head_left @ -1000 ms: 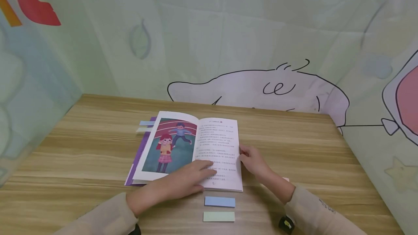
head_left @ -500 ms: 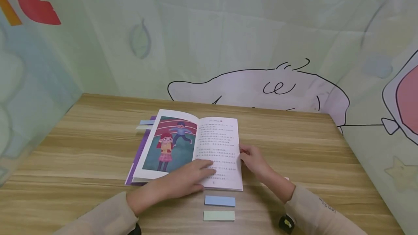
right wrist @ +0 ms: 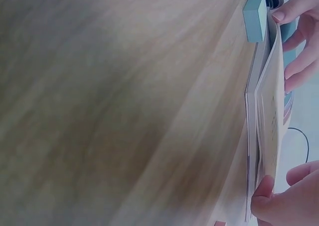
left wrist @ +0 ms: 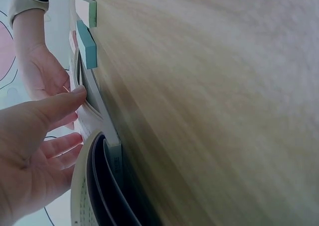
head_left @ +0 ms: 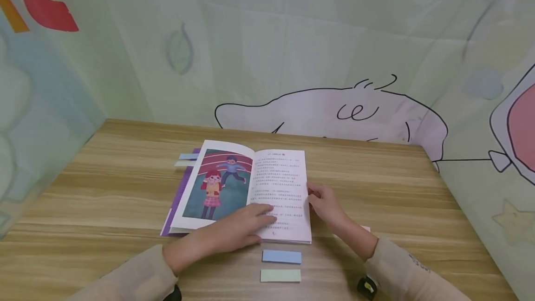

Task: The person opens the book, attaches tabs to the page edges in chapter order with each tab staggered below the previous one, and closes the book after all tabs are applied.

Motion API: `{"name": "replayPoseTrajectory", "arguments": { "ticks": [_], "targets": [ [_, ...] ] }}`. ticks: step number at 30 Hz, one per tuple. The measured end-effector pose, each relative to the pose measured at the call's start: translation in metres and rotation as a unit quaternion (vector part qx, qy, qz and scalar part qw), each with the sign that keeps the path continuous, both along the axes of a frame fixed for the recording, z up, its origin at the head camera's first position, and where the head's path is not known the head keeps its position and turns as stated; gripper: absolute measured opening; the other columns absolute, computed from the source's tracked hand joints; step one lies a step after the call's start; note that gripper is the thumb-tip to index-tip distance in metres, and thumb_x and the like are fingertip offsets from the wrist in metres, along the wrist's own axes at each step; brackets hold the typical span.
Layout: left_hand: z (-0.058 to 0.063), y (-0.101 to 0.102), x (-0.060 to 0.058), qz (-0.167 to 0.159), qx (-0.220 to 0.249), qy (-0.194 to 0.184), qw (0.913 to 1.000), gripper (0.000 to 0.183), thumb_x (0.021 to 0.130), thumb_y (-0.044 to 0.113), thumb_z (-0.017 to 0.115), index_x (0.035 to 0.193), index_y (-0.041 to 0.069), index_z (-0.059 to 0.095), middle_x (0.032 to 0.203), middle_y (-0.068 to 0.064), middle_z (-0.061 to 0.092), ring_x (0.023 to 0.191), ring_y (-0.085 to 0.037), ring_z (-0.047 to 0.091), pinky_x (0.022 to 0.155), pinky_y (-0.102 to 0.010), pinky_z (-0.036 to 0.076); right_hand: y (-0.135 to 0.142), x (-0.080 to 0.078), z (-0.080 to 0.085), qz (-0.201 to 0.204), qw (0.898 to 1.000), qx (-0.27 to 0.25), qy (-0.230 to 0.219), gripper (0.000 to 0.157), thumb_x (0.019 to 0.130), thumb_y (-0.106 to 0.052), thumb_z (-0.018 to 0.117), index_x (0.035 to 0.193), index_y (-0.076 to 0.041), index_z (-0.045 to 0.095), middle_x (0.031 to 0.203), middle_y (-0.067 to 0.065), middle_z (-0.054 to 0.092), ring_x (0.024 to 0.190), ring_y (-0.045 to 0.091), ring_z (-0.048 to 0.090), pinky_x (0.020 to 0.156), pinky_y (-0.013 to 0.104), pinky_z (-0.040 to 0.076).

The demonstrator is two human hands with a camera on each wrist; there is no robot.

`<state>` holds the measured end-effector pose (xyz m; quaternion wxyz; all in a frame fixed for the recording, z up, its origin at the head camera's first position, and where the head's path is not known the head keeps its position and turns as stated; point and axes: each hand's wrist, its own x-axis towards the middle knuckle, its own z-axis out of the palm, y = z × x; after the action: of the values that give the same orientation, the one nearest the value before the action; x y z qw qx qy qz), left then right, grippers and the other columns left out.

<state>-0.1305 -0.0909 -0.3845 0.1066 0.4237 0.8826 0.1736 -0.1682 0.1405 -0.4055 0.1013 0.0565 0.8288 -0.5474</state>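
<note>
An open book [head_left: 280, 175] lies on the wooden table, a picture on its left page and printed text on its right. My left hand [head_left: 236, 231] rests across the lower part with its fingers fairly straight on the text page. At the right edge, my right hand [head_left: 328, 206] pinches the page edge between thumb [right wrist: 264, 188] and curled forefinger. How many pages it holds is hidden. Just below the book lie a blue sticky-note pad [head_left: 282, 257] and a pale green sticky-note pad [head_left: 280, 276]. A blue tab [head_left: 188, 156] and a pale green tab [head_left: 184, 163] stick out at the left.
A pink piece [head_left: 366, 229] shows partly behind the right forearm. The wooden table [head_left: 104, 189] reaches back to a printed cloth wall [head_left: 267, 50] with cartoon drawings. Black devices [head_left: 367, 287] sit at both wrists.
</note>
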Motion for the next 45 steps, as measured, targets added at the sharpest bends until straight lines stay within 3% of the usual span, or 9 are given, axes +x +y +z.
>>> {"name": "replayPoseTrajectory", "arguments": {
  "ticks": [3,10,18,24,27,31,37,40,45],
  "targets": [
    [-0.001,0.0,0.0,-0.002,0.001,0.004,1.0,0.048,0.087,0.019,0.067,0.131,0.007,0.053,0.138,-0.013,0.046,0.127,-0.027,0.042,0.102,-0.04,0.038,0.0,0.001,0.0,-0.009,1.0,0.001,0.007,0.042,0.088,0.005,0.047,0.13,0.009,0.047,0.123,0.022,0.055,0.097,0.024,0.051,0.075,0.031,0.048],
    [-0.003,0.001,0.001,0.001,-0.002,-0.002,1.0,0.048,0.086,0.02,0.067,0.131,0.009,0.053,0.138,-0.012,0.045,0.127,-0.026,0.042,0.102,-0.04,0.039,0.001,0.004,0.0,-0.04,0.998,-0.025,0.037,0.044,0.083,0.008,0.052,0.128,0.004,0.052,0.1,0.017,0.056,0.086,0.023,0.053,0.067,0.028,0.049],
    [-0.006,0.002,0.001,-0.001,0.005,-0.004,1.0,0.048,0.087,0.021,0.067,0.131,0.009,0.053,0.139,-0.012,0.045,0.127,-0.027,0.042,0.102,-0.039,0.039,0.0,0.004,0.003,-0.055,0.995,-0.071,0.035,0.049,0.08,0.01,0.057,0.127,-0.001,0.053,0.088,0.012,0.054,0.073,0.016,0.051,0.06,0.025,0.046],
    [-0.004,0.004,0.0,0.012,0.048,-0.066,0.9966,0.049,0.091,0.024,0.061,0.135,0.007,0.049,0.142,-0.012,0.041,0.13,-0.027,0.039,0.104,-0.042,0.036,0.001,0.004,0.01,-0.033,0.994,-0.096,0.048,0.047,0.083,0.007,0.058,0.127,-0.006,0.054,0.095,0.013,0.052,0.079,0.019,0.051,0.063,0.026,0.047],
    [-0.002,0.006,-0.001,0.035,0.092,-0.124,0.9874,0.048,0.093,0.027,0.057,0.136,0.008,0.048,0.142,-0.01,0.041,0.131,-0.025,0.038,0.105,-0.043,0.035,0.0,0.004,0.014,-0.014,0.993,-0.1,0.056,0.045,0.084,0.003,0.059,0.127,-0.008,0.055,0.098,0.012,0.053,0.083,0.021,0.052,0.067,0.026,0.048],
    [0.003,0.012,-0.003,0.083,0.169,-0.23,0.9548,0.048,0.094,0.03,0.055,0.136,0.01,0.047,0.14,-0.006,0.044,0.129,-0.024,0.04,0.101,-0.043,0.039,-0.004,0.004,0.022,0.034,0.99,-0.12,0.066,0.043,0.087,-0.003,0.061,0.128,-0.009,0.055,0.105,0.013,0.053,0.088,0.023,0.054,0.074,0.026,0.052],
    [0.006,0.02,-0.01,0.14,0.29,-0.369,0.8716,0.054,0.097,0.032,0.049,0.143,0.007,0.036,0.145,-0.01,0.038,0.129,-0.029,0.039,0.1,-0.044,0.04,-0.016,0.003,0.026,0.124,0.983,-0.09,0.105,0.043,0.087,-0.008,0.064,0.129,-0.004,0.053,0.112,0.017,0.055,0.096,0.026,0.054,0.077,0.026,0.051],
    [0.007,0.023,-0.011,0.159,0.324,-0.409,0.8378,0.058,0.096,0.035,0.049,0.145,0.008,0.031,0.146,-0.011,0.034,0.129,-0.03,0.039,0.097,-0.042,0.043,-0.022,0.002,0.026,0.142,0.98,-0.07,0.12,0.044,0.087,-0.011,0.066,0.129,-0.004,0.054,0.115,0.017,0.056,0.097,0.025,0.054,0.077,0.025,0.05],
    [0.008,0.03,-0.011,0.196,0.371,-0.436,0.796,0.062,0.095,0.032,0.054,0.144,0.004,0.029,0.143,-0.015,0.037,0.128,-0.032,0.041,0.095,-0.04,0.045,-0.028,0.001,0.025,0.149,0.978,-0.051,0.139,0.046,0.084,-0.016,0.07,0.127,-0.007,0.057,0.114,0.01,0.057,0.095,0.023,0.055,0.081,0.03,0.051]
  ]
}}
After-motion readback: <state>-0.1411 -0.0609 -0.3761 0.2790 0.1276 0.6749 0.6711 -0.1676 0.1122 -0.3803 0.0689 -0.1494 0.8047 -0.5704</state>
